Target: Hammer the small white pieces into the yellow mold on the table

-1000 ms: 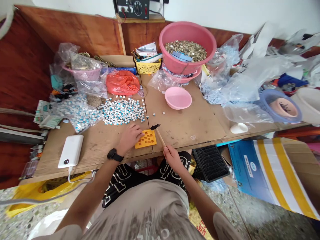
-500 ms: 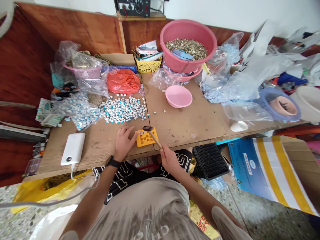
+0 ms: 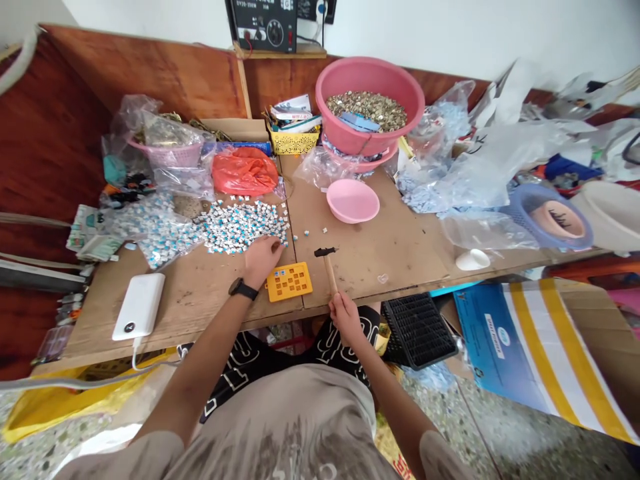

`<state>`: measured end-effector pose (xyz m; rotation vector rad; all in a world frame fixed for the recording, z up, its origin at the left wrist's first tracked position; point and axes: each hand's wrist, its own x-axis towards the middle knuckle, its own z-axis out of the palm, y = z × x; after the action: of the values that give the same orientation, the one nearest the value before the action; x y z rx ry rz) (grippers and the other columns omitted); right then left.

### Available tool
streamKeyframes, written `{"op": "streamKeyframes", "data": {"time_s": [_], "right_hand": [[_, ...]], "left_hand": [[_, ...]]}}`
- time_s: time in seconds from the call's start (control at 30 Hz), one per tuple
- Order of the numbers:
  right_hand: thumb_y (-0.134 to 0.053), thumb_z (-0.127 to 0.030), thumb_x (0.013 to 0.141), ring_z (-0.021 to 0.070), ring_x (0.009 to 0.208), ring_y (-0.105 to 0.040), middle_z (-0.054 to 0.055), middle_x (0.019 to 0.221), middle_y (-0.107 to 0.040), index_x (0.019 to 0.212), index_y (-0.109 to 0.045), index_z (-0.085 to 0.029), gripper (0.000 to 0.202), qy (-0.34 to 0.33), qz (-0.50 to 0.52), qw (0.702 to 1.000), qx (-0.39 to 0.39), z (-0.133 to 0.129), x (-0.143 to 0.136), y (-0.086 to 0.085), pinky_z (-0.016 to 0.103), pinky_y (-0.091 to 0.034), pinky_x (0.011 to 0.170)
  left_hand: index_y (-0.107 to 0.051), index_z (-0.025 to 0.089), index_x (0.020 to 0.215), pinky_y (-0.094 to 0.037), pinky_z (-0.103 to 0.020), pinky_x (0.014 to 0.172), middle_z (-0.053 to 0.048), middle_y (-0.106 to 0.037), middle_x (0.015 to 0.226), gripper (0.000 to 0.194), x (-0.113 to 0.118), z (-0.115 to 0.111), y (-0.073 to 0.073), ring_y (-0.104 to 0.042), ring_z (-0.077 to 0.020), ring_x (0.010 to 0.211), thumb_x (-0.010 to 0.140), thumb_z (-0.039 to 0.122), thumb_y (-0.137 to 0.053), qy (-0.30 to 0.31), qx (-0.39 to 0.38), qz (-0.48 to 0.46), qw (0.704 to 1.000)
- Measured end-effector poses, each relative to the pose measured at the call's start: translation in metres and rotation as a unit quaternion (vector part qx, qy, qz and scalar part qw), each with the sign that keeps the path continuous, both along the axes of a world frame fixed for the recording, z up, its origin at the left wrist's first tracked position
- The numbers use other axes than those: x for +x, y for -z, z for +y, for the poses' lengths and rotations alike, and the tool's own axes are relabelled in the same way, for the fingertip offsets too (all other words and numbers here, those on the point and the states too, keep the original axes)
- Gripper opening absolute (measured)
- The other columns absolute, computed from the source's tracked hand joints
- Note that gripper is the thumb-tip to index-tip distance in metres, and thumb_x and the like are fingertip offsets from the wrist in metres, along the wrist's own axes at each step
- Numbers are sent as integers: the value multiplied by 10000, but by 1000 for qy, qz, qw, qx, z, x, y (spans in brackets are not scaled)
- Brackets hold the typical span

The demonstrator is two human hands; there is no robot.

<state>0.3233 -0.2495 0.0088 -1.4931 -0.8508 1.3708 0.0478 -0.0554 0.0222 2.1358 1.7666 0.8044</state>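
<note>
My left hand point(image 3: 263, 258) reaches into the near edge of a heap of small blue-and-white parts point(image 3: 240, 225) on the wooden table point(image 3: 395, 240); whether it holds one is hidden. Just right of and below that hand lies a small orange grid tray point(image 3: 289, 281) with a few parts set in its top row. My right hand point(image 3: 344, 315) grips the wooden handle of a small hammer point(image 3: 327, 263), whose dark head is raised to the right of the tray. A black watch sits on my left wrist.
A large pink basin point(image 3: 371, 100) of small metal pieces stands at the back, a small pink bowl point(image 3: 353, 200) in front of it. Bags of parts, an orange bag point(image 3: 245, 171), a white power bank point(image 3: 139, 305) and a black crate point(image 3: 419, 329) surround the work spot.
My left hand left the orange tray and went up to the heap of parts. The hammer swung off the tray to its right and now points upward.
</note>
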Motion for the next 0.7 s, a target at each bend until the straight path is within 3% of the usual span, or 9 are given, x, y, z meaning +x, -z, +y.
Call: {"op": "streamKeyframes", "data": {"time_s": [0.17,0.4,0.57,0.7], "right_hand": [[-737,-866,927,71,459,-305,-85,719,-506,1137,-704,-227,673,23,52,998,-14,4,-4,0,186,-226,377],[-733,-821,967,53,428,-293,-85,739,-526,1149,-696,-240,610,21,105,994,-22,7,4,4,179,-242,353],[-758,-815,953,48,421,-309,-86,745,-531,1152,-705,-233,617,21,124,992,-29,9,7,6,174,-247,351],[-759,-812,957,52,423,-325,-82,748,-541,1145,-703,-235,609,25,124,992,-28,8,7,5,174,-254,349]], "left_hand": [[-808,261,1020,-538,-506,1018,-123,-831,1015,159,-7,5,6,-705,-358,1067,1046,319,-662,25,0,67,997],[-789,261,1068,-555,-475,1032,-83,-822,1023,131,-14,8,7,-704,-310,1041,1010,313,-684,62,-34,11,997],[-852,260,1064,-558,-508,1074,-92,-813,1053,163,-12,8,-4,-699,-325,1070,999,291,-705,50,-46,3,998],[-867,259,1035,-527,-566,1174,-116,-771,1233,135,-1,-20,-20,-644,-365,1266,985,309,-753,70,-24,-6,997]]}}
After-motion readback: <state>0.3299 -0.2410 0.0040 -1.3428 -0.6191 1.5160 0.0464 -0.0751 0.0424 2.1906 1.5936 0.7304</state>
